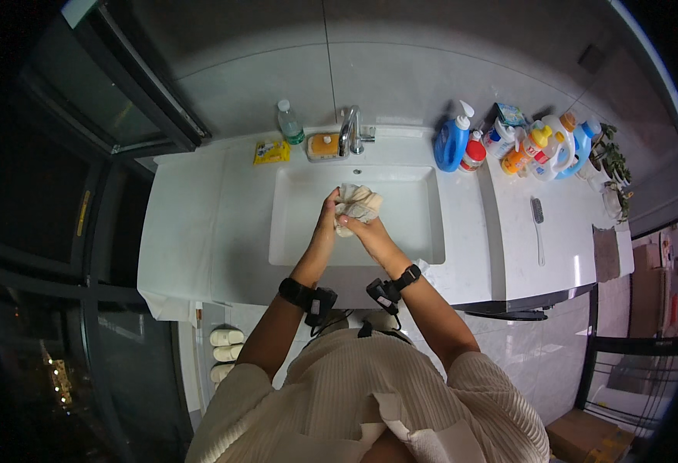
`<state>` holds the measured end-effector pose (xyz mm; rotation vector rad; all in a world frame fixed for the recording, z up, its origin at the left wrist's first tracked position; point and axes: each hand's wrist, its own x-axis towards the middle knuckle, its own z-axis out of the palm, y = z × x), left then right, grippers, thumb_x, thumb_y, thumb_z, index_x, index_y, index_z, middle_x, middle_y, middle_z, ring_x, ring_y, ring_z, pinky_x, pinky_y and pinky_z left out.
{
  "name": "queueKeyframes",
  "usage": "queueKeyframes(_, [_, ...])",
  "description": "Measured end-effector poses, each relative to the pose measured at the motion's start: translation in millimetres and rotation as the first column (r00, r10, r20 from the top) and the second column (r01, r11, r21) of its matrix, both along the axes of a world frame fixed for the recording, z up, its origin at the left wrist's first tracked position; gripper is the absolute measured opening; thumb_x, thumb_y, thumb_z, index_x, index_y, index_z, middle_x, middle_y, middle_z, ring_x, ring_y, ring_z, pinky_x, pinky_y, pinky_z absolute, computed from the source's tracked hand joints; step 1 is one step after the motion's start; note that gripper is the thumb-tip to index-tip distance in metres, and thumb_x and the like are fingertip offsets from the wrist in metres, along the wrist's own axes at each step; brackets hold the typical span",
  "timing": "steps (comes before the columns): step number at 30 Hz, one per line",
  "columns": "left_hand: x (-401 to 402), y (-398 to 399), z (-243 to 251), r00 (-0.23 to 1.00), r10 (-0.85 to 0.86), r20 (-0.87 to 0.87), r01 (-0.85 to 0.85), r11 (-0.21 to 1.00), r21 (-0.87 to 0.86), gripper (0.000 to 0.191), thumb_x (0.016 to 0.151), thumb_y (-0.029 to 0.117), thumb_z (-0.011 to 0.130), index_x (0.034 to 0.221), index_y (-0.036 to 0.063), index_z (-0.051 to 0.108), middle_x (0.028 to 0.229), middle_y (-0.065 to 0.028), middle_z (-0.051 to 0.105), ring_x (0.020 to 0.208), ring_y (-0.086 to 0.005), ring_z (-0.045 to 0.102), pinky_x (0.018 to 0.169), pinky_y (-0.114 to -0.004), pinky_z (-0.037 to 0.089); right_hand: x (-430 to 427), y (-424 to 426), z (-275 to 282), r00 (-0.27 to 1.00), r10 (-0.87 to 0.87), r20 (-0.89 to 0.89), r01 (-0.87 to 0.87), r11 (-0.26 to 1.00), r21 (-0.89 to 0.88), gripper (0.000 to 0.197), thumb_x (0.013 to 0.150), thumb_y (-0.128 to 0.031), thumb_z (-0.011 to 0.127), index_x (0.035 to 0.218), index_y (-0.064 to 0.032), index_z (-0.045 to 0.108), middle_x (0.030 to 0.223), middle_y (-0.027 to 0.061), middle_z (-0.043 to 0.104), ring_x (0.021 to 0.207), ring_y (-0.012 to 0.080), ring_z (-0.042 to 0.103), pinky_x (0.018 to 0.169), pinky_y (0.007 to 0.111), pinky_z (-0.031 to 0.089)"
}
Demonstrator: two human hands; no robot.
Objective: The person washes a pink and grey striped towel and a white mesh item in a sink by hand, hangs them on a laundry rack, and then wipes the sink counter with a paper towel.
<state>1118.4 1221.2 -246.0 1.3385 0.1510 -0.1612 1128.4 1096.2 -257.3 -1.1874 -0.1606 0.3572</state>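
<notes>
A bunched, wet-looking cream cloth (pixel 359 204) is held above the white rectangular sink (pixel 408 231). My left hand (pixel 329 211) grips it from the left side, fingers partly hidden behind the folds. From the lower right my right hand (pixel 362 226) holds the same cloth, its thumb lying on the near edge and its other fingers mostly hidden. Behind the cloth stands a chrome faucet (pixel 351 130); whether water runs is not plain. Both wrists wear black straps with small black devices.
Behind the sink are a soap box (pixel 325 147), a yellow packet (pixel 271 153) and a plastic bottle (pixel 290 122). At right stand a blue pump bottle (pixel 452 142), a red-lidded jar (pixel 473 153), several detergent bottles (pixel 547 147) and potted plants (pixel 608 156). A brush (pixel 538 226) lies on the raised counter.
</notes>
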Motion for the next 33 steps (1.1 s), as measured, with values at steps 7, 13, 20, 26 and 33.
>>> queueKeyframes(7, [-25.3,7.8,18.6,0.949,-0.187,0.255,0.145,0.974,0.174,0.060,0.100,0.039,0.028,0.147,0.0065,0.011,0.151,-0.0122,0.016,0.140,-0.0230,0.012,0.113,-0.036,0.006,-3.9,-7.9,19.1,0.993,-0.039,0.111,0.029,0.996,0.086,0.046,0.083,-0.010,0.065,0.124,-0.0014,0.046,0.113,0.0071,0.059,0.102,0.0151,0.056,0.088,0.028,0.046])
queueKeyframes(13, [-35.5,30.1,95.0,0.620,-0.629,0.469,-0.087,0.539,0.838,0.081,0.074,0.005,0.056,0.145,0.0040,0.018,0.151,-0.0184,0.015,0.140,-0.0330,0.014,0.113,-0.047,0.010,-7.4,-26.1,51.8,0.968,0.162,-0.190,-0.097,0.945,0.311,0.034,0.082,-0.003,0.059,0.114,-0.0007,0.049,0.099,0.0098,0.060,0.086,0.0183,0.062,0.076,0.028,0.052])
queueKeyframes(20, [-1.4,48.2,141.9,0.055,-0.984,0.171,-0.256,0.152,0.955,0.079,0.062,0.004,0.063,0.137,0.0083,0.038,0.144,-0.0171,0.030,0.136,-0.0313,0.027,0.111,-0.046,0.021,-18.2,-23.5,71.3,0.811,0.570,-0.134,-0.565,0.822,0.071,0.028,0.078,-0.009,0.058,0.105,-0.0010,0.053,0.088,0.0080,0.058,0.071,0.0180,0.060,0.056,0.030,0.050])
queueKeyframes(26, [-2.4,39.3,89.0,0.273,-0.945,0.183,-0.329,0.088,0.940,0.037,0.074,0.018,0.062,0.109,0.0074,0.052,0.100,-0.0128,0.057,0.094,-0.0246,0.060,0.077,-0.037,0.048,-16.2,-20.8,85.5,0.744,0.606,-0.282,-0.653,0.749,-0.112,0.018,0.074,-0.005,0.058,0.092,0.0004,0.057,0.079,0.0057,0.055,0.067,0.0132,0.054,0.055,0.026,0.046])
queueKeyframes(33, [22.7,33.9,35.9,0.470,-0.882,0.025,-0.298,-0.132,0.945,0.013,0.077,0.019,0.059,0.078,0.0069,0.053,0.058,-0.0105,0.059,0.056,-0.0263,0.063,0.051,-0.036,0.048,-3.3,-29.7,53.2,0.733,0.676,-0.068,-0.559,0.544,-0.626,0.021,0.075,-0.019,0.065,0.079,0.0008,0.060,0.074,0.0109,0.063,0.063,0.0199,0.060,0.056,0.032,0.048])
